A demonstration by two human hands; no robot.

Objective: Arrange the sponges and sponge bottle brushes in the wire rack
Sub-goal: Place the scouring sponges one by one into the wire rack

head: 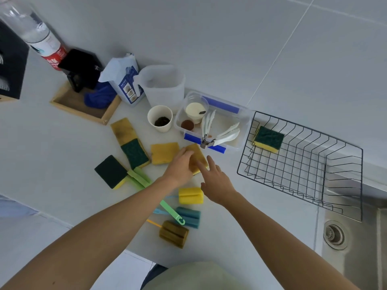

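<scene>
Sponges at left: green-topped sponge [112,171] lies flat beside a stained long sponge [130,143], well apart from both hands.
Left hand [180,166]: fingers laid over the yellow sponge [196,159], touching its top; I cannot tell whether they curl under an edge.
Yellow sponge axis: long side runs from near the person up toward the clear tub [211,122], scrub face down or hidden.
Right hand [215,183]: fingers spread wide, holding nothing, tips just beside the same sponge.
Bottle brushes [190,195]: on the counter under the arms, foam heads to the right.
Wire rack [303,164]: right of both hands, nearer the right; one green-topped sponge [269,139] leans in its far-left corner.
</scene>
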